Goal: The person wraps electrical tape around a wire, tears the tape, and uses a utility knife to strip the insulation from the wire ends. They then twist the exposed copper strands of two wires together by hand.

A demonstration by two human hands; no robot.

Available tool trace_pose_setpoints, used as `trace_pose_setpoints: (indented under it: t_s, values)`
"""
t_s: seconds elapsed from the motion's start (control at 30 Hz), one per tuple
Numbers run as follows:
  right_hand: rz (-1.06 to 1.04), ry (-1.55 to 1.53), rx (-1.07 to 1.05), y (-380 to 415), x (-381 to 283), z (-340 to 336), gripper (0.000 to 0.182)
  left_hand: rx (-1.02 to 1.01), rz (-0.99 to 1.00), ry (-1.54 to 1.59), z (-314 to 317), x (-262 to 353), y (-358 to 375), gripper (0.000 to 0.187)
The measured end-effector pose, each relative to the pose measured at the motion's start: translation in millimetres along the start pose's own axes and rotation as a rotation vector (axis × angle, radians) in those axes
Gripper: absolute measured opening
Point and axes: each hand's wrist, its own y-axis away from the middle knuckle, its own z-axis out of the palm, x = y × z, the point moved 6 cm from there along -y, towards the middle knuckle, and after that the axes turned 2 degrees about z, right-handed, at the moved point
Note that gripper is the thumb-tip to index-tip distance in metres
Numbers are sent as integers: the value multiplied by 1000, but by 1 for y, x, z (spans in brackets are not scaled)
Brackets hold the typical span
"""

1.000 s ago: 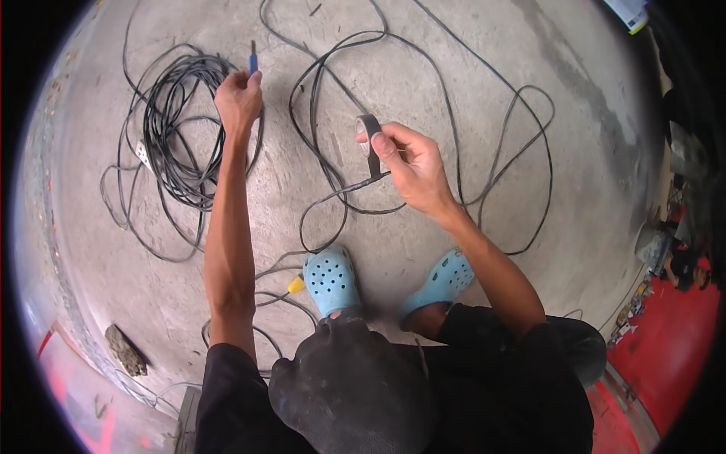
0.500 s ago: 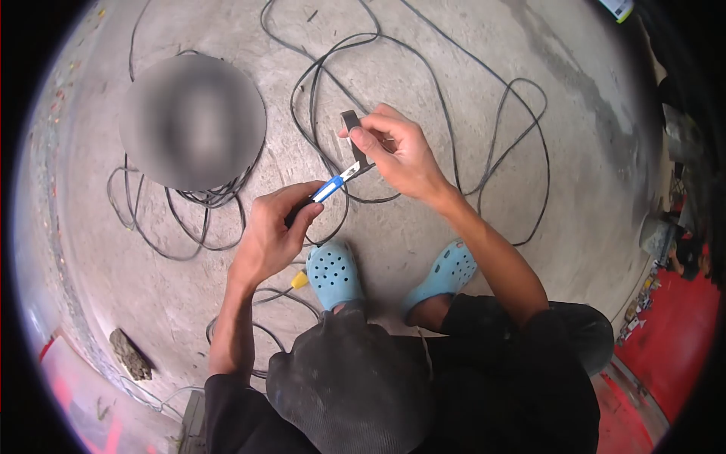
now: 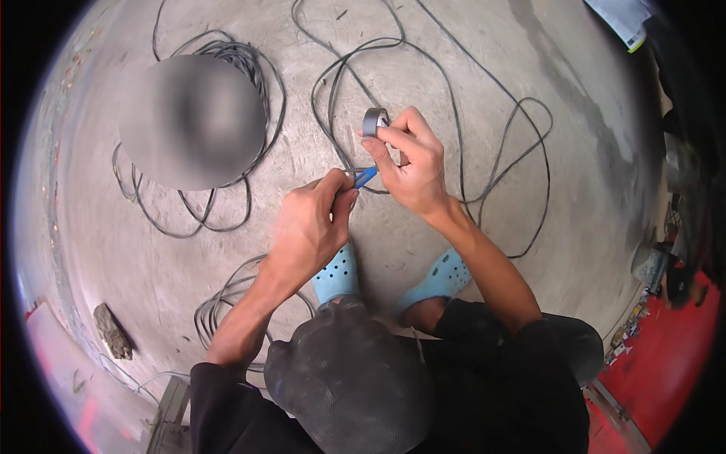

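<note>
Since half a second ago: left hand [image 3: 306, 227] risen and closed in on the right, blue-handled cutter [image 3: 365, 177] now mostly hidden between the two hands instead of stretched out in plain sight.

At far left, on the grey concrete floor [image 3: 529, 98], a rough dark stone [image 3: 110, 331]. Above and right of it, a coil of black cable [image 3: 249, 68], partly behind a blurred patch. Lower down, a few more black loops [image 3: 227, 299] beside the left forearm.

In the middle, left hand curled shut, thumb and fingertips pinched on the blue-handled cutter, only its blue end showing. Touching it from the right, right hand [image 3: 412, 170], grip closed on a small roll of grey tape [image 3: 373, 121] held upright at the fingertips, above the cutter. Both held in the air over a loose run of black cable [image 3: 484, 98] sprawled across the floor.

Below the hands, two light-blue perforated clogs [image 3: 442, 274], and nearest the camera a dark cap [image 3: 348, 386].

At far right, a red floor strip [image 3: 673, 340] with small clutter along its edge.
</note>
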Motion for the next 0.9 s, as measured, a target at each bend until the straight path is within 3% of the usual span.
trace_pose_setpoints:
  t_s: [0.27, 0.43, 0.67, 0.8, 0.9]
  values:
    - [-175, 202, 35, 12, -15, 8, 17, 44, -37, -5, -1, 7, -3, 6]
    - [-127, 220, 74, 12, -12, 11, 17, -6, -137, -41, -11, 0, 6, 7]
    - [-183, 181, 61, 22, -29, 23, 19, 42, -101, -136, -12, -1, 20, 6]
    - [-290, 141, 106, 11, -57, 8, 16, 83, -209, -133, -10, -46, 11, 10]
    - [1, -45, 158, -9, -8, -11, 18, 292, -177, -36, -34, -77, 15, 10]
